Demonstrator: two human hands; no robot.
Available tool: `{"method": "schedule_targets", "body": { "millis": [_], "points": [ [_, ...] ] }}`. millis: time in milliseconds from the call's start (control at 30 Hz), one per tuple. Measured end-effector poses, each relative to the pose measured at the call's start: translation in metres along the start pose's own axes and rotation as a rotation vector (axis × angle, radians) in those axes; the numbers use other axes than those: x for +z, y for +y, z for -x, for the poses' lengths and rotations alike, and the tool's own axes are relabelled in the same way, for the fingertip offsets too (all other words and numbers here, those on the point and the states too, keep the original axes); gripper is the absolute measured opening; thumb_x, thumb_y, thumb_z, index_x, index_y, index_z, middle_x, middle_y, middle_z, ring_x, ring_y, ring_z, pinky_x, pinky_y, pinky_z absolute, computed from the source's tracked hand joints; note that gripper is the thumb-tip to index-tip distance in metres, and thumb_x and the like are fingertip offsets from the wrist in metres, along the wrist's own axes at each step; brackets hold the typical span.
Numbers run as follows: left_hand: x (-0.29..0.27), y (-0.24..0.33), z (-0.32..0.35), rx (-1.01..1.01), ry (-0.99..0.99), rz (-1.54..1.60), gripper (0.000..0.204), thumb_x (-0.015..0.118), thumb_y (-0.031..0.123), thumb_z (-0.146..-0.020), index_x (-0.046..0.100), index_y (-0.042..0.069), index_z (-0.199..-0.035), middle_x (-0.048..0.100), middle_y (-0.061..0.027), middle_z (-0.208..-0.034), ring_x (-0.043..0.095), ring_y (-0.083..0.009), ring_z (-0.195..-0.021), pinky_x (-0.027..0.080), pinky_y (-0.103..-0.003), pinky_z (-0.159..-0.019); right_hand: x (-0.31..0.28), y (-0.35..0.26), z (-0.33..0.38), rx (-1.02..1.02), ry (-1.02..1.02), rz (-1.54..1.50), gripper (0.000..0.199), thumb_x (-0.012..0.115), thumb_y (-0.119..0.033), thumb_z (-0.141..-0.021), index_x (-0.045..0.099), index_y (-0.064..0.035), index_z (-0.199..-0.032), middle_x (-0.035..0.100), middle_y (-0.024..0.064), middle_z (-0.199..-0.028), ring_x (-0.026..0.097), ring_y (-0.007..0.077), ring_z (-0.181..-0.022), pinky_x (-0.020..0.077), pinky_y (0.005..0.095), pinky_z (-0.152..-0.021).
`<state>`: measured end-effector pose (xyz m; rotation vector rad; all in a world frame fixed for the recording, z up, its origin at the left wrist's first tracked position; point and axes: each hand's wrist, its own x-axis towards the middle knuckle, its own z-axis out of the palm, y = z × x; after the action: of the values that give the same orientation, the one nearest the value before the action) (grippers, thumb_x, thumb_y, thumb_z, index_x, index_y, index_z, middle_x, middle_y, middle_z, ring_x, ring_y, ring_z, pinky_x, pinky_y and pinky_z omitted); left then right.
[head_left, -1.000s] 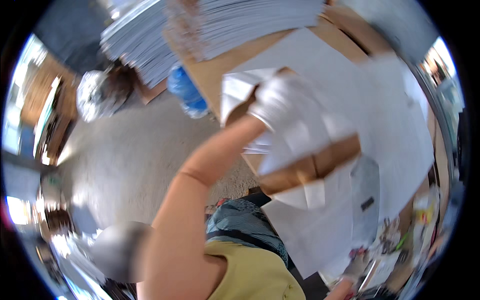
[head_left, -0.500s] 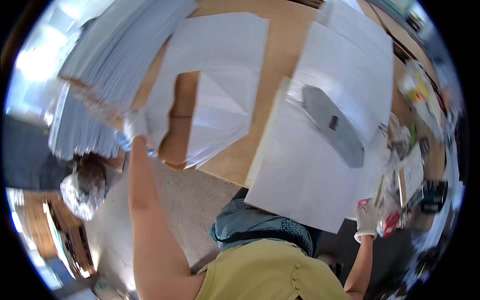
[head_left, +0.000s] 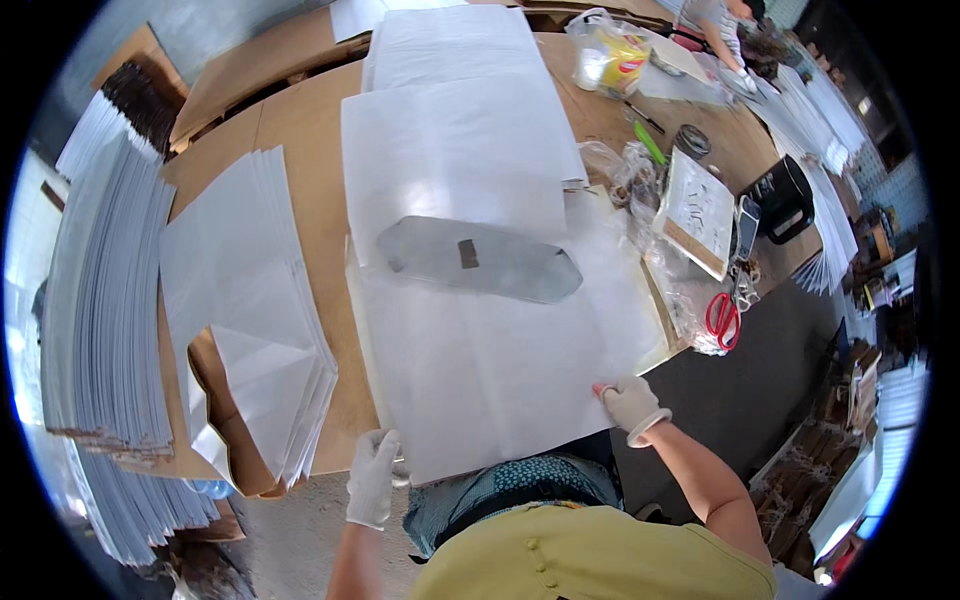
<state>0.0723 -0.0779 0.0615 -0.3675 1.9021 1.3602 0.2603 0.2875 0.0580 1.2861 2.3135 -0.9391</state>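
In front of me lies a large white sheet (head_left: 490, 400) on a stack of similar sheets. My left hand (head_left: 372, 480), in a white glove, is closed at the sheet's near left corner, with the edge seemingly between its fingers. On the near right edge my gloved right hand (head_left: 634, 406) pinches the same sheet, a reddish fingertip showing. A long grey flat template (head_left: 500, 265) with angled ends lies across the sheet, a small dark rectangle at its middle. Beyond it, more white sheets (head_left: 455, 150) overlap toward the far side.
At left are folded white sheets (head_left: 225, 250) with a brown cut-out area and a tall stack of white sheets (head_left: 110, 320). On the right lie red-handled scissors (head_left: 722, 320), a white board (head_left: 697, 215), a black container (head_left: 780, 200) and a plastic bag (head_left: 610, 55). Another person (head_left: 710, 30) works far right.
My left hand has come from the left-hand stacks to the white sheet's near left corner. My right hand has moved from beside the scissors to the sheet's right edge. The view has turned rightward.
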Motion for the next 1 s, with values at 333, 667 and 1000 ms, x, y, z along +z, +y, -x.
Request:
{"method": "schedule_targets", "body": {
  "millis": [333,667,1000],
  "points": [
    [0.028,0.06,-0.063,0.819,0.358,-0.498,0.018,0.069,0.02,-0.1,0.067,0.002,-0.095,0.057,-0.0128,-0.068,0.056,-0.0201,-0.058,0.048,-0.038,-0.059,-0.008,-0.032,-0.054,-0.557,0.468,-0.228,0.035,0.067,-0.031,-0.099,0.071,-0.0011,-0.115,0.072,0.024,-0.085,0.071,0.0438,-0.08,0.0544,0.0516,-0.07],
    [0.059,0.275,-0.196,0.952,0.465,-0.509,0.028,0.06,0.032,-0.105,0.07,0.008,-0.113,0.07,-0.019,-0.098,0.07,-0.0349,-0.091,0.053,-0.046,-0.082,-0.119,-0.157,-0.211,-0.558,0.71,-0.195,0.035,0.066,-0.038,-0.098,0.069,-0.0056,-0.11,0.071,0.0268,-0.097,0.068,0.0473,-0.099,0.0523,0.0551,-0.088],
    [0.088,0.351,-0.299,0.801,0.567,-0.954,0.044,0.054,0.044,-0.105,0.067,0.008,-0.126,0.065,-0.0223,-0.13,0.064,-0.0436,-0.12,0.053,-0.053,-0.101,-0.148,-0.217,-0.295,-0.123,0.556,0.095,0.042,0.058,-0.038,-0.1,0.071,-0.0092,-0.128,0.071,0.023,-0.129,0.067,0.042,-0.122,0.0544,0.052,-0.1]
  ]
}}
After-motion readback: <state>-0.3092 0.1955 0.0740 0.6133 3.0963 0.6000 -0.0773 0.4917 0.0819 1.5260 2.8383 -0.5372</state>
